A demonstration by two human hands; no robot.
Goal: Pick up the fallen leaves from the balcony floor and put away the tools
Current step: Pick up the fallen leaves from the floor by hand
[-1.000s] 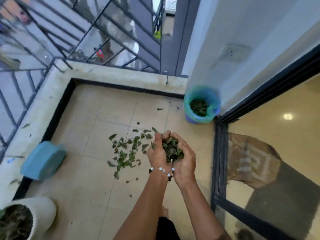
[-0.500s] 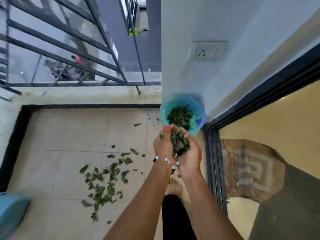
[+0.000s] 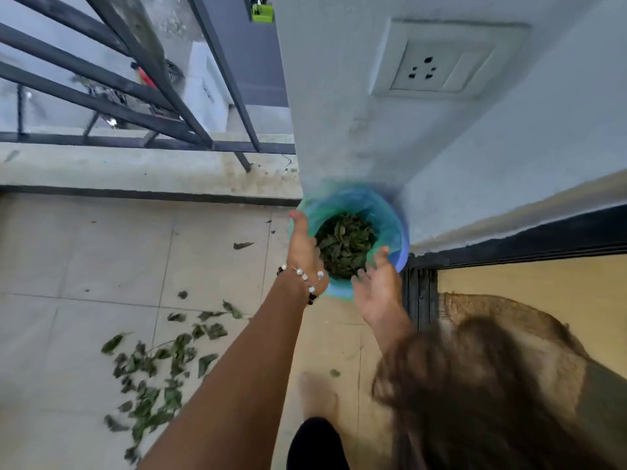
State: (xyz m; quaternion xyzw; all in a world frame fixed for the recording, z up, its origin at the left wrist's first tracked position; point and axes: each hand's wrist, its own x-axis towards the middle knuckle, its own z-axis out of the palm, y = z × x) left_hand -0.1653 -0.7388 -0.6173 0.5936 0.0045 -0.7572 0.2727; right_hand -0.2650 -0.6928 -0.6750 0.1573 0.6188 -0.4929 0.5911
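A blue bin [image 3: 390,212] lined with a green bag stands in the corner by the wall, with a heap of green leaves [image 3: 346,245] inside it. My left hand [image 3: 303,247], a bead bracelet on its wrist, hangs over the bin's left rim with straight fingers and holds nothing. My right hand [image 3: 378,286] is spread open over the near rim, palm up, empty. A scatter of fallen leaves [image 3: 159,371] lies on the floor tiles at the lower left, and a single leaf [image 3: 242,245] lies nearer the bin.
A concrete kerb [image 3: 135,171] with a dark metal railing [image 3: 142,86] closes the balcony's far side. The wall carries a socket plate [image 3: 441,59]. A black door frame [image 3: 420,293] stands right of the bin. Hair [image 3: 475,395] hides the lower right. My foot [image 3: 319,395] is on the tiles.
My cupped hands carried a bundle of leaves from the floor pile to the bin, then spread apart. The leaves now lie in the bin and both hands are empty.
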